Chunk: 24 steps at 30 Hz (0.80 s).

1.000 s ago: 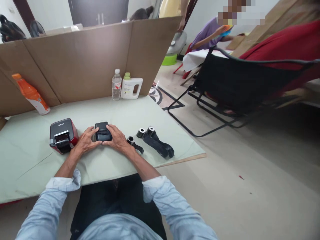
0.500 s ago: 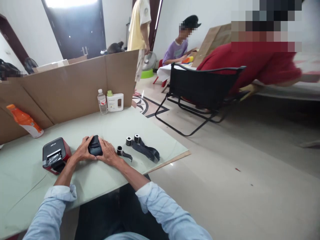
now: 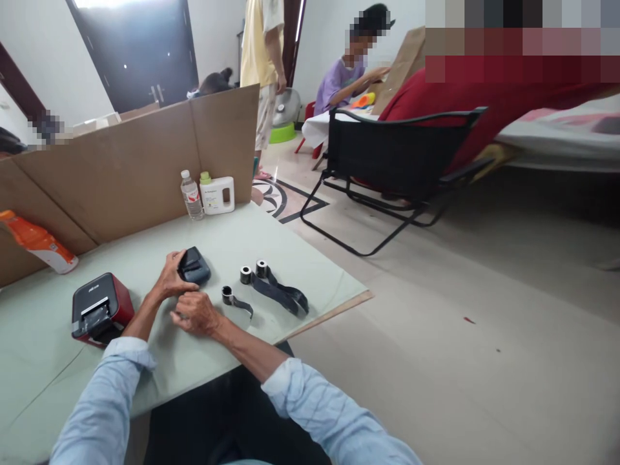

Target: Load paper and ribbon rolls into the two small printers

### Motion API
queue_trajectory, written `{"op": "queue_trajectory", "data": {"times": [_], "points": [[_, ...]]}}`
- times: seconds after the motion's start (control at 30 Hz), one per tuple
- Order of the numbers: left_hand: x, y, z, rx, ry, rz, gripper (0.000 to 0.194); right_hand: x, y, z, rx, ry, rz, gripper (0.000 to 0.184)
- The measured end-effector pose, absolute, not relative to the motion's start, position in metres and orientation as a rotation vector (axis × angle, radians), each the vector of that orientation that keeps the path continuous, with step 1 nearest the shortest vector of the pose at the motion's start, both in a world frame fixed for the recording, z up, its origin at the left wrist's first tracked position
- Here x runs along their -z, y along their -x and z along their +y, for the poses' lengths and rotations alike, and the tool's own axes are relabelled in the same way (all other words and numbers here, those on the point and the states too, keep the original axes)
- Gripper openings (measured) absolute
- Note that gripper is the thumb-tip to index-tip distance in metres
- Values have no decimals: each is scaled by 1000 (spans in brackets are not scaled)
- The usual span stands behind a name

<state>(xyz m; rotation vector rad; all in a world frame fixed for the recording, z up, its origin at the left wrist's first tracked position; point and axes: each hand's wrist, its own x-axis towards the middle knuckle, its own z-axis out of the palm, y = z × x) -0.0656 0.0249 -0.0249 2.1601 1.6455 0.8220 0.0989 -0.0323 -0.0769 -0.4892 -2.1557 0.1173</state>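
Note:
My left hand [image 3: 173, 274] grips the near left side of a small black boxy device [image 3: 195, 266], thumb along its near edge and fingers along its left side. The device rests on or just above the pale green tabletop [image 3: 271, 236]. Just below it, my right hand [image 3: 197, 313] is apart from the device with its fingers curled in; whatever they hold, if anything, is hidden. To the right lie rolls of black ribbon [image 3: 246, 275] with loose tails, and a smaller roll [image 3: 227, 295]. Left of my forearm stands a red and black label printer [image 3: 101, 307].
A cardboard screen [image 3: 145, 152] borders the table's far side. Before it stand a water bottle [image 3: 192, 196], a white jug [image 3: 217, 195] and a leaning orange bottle [image 3: 41, 242]. A black folding chair [image 3: 397, 148] holds a person in red. Other people are farther back.
My right hand has let go of the black device and drawn back toward me, its fingers curling. The left hand keeps hold of the device, which now sits turned and slightly farther away.

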Motion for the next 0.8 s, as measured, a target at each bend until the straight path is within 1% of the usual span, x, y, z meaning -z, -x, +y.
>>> {"op": "queue_trajectory", "data": {"times": [0.03,0.07,0.17,0.23,0.33,0.43,0.57,0.63,0.7,0.8], "points": [[29,59,33,-822,-2175,1625,124,78,-100,-31,-124,519,-2148,24],[33,53,40,-820,-2192,1601,121,78,-103,-30,-132,566,-2127,23],[39,42,60,-788,-2232,1513,107,69,-113,-29,-146,726,-2034,15],[39,38,71,-759,-2252,1471,104,62,-118,-30,-148,801,-1981,20],[37,30,84,-725,-2268,1451,117,56,-120,-32,-152,797,-1937,26],[39,18,93,-717,-2256,1437,129,58,-120,-31,-173,764,-1935,26],[41,7,96,-754,-2240,1385,132,63,-120,-26,-179,787,-1960,23],[34,7,91,-756,-2227,1422,131,66,-120,-24,-167,795,-1967,21],[17,10,76,-759,-2216,1505,121,69,-120,-23,-157,790,-1973,18],[-27,19,32,-862,-2261,1582,90,76,-122,-24,-191,753,-1982,22]]}}
